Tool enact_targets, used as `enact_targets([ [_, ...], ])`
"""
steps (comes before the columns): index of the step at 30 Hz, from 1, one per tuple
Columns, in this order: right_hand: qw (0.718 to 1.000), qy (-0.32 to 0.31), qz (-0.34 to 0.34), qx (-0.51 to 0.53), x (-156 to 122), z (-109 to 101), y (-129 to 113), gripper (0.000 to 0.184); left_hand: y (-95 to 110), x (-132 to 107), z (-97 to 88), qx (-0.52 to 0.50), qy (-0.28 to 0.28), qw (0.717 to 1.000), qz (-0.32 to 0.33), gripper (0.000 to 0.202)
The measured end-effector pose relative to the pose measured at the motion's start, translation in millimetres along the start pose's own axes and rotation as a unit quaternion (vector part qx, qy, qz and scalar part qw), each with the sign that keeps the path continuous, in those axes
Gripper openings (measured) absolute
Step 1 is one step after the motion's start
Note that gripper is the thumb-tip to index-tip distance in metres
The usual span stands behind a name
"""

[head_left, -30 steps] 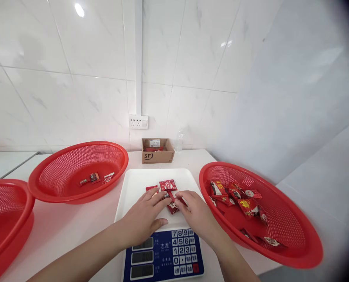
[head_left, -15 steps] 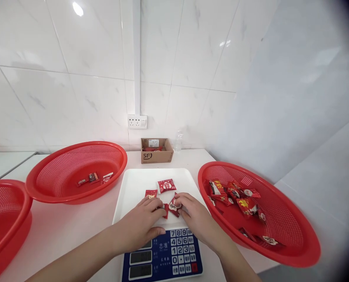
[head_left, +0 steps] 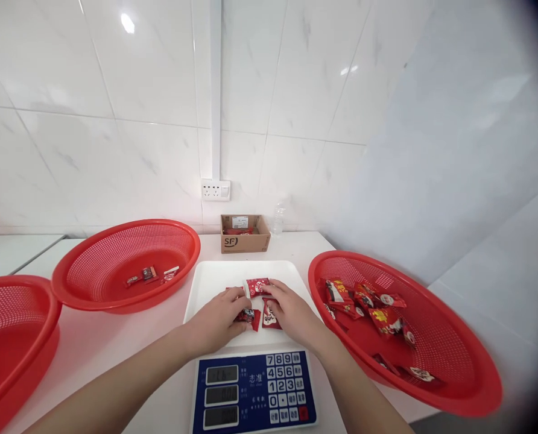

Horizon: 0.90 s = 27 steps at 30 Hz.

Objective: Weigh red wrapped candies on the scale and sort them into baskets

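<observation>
Several small red snack packets lie on the white pan (head_left: 201, 289) of an electronic scale, whose blue keypad panel (head_left: 255, 392) faces me. My left hand (head_left: 217, 319) is closed with fingers and thumb about a dark-and-red packet (head_left: 250, 316). Part of another red packet shows behind its fingers. My right hand (head_left: 296, 313) has its fingers apart; a fingertip touches the upper red packet (head_left: 255, 286). Its other fingertips rest at the edge of a red packet with white print (head_left: 269, 316), partly covering it.
On the right stands a red perforated basket (head_left: 468, 355) with several red packets. A second red basket (head_left: 128, 232) at the left holds a few small packets; another red basket (head_left: 25, 301) is at the left edge. A cardboard box (head_left: 245, 243) and a clear bottle (head_left: 278, 218) stand by the wall.
My right hand has released the packet it pinched, which now lies straighter on the pan, and moved up to the upper packet. My left hand has closed around the dark-and-red packet.
</observation>
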State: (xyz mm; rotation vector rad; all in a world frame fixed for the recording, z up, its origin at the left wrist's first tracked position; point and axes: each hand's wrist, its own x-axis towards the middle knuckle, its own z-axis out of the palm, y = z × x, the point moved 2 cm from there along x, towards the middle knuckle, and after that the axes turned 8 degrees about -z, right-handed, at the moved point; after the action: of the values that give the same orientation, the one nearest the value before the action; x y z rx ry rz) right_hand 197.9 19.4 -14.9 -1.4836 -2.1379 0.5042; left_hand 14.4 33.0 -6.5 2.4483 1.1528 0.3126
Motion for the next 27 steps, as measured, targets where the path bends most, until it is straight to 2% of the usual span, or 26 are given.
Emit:
enact_targets([
  [4,0.999,0.003,-0.04,0.035,0,6,-7,0.038,1,-1,-0.8,-0.046,0.014,0.999,-0.011,0.039],
  [7,0.999,-0.002,-0.037,0.04,-1,5,-11,0.04,-3,-1,0.3,-0.064,0.022,0.998,-0.018,0.061],
  [9,0.999,-0.008,-0.03,0.038,-3,3,-12,0.042,-8,1,2.2,-0.046,0.01,0.998,-0.034,0.067],
  [14,1.0,-0.006,0.003,0.005,-14,-5,-14,0.04,-10,5,4.8,0.005,-0.031,0.999,-0.034,0.064],
  [21,0.998,-0.028,0.042,-0.028,-26,-6,-12,0.045,4,0,0.4,0.005,-0.005,1.0,-0.021,0.05],
  [27,1.0,-0.021,-0.001,0.001,-22,3,-13,0.045,0,-2,4.7,-0.066,-0.017,0.997,-0.02,0.055],
])
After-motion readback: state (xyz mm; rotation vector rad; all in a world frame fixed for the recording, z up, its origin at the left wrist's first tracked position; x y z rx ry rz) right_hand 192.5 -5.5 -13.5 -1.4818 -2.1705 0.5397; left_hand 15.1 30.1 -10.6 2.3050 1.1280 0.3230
